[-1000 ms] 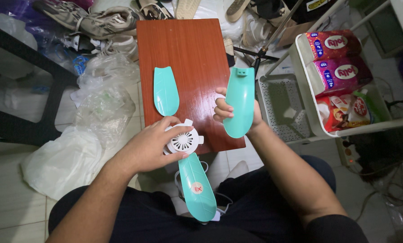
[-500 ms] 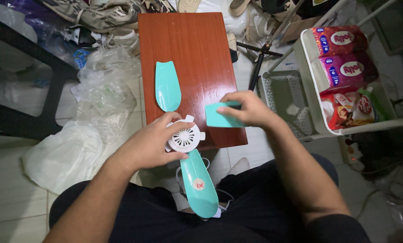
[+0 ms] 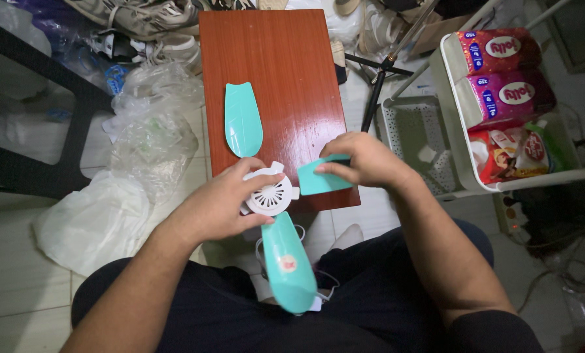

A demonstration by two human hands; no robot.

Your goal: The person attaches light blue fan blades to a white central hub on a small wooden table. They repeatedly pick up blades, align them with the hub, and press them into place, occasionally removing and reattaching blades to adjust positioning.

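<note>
My left hand [image 3: 223, 202] grips a round white fan hub [image 3: 269, 195] at the near edge of a small reddish wooden table [image 3: 273, 59]. One teal fan blade [image 3: 287, 265] is fixed to the hub and points down toward my lap. My right hand [image 3: 364, 160] holds a second teal blade [image 3: 318, 180], its end right beside the hub's right side. A third teal blade [image 3: 242, 120] lies loose on the table, just above the hub.
Clear plastic bags [image 3: 150, 140] and shoes [image 3: 142, 23] crowd the floor to the left. A white perforated basket [image 3: 413, 137] and a white rack with packaged goods [image 3: 508, 98] stand to the right. A black tripod leg [image 3: 378, 85] runs beside the table.
My right hand turned the second blade from upright to lying sideways and brought it down and left to the hub. The left hand kept its grip on the hub.
</note>
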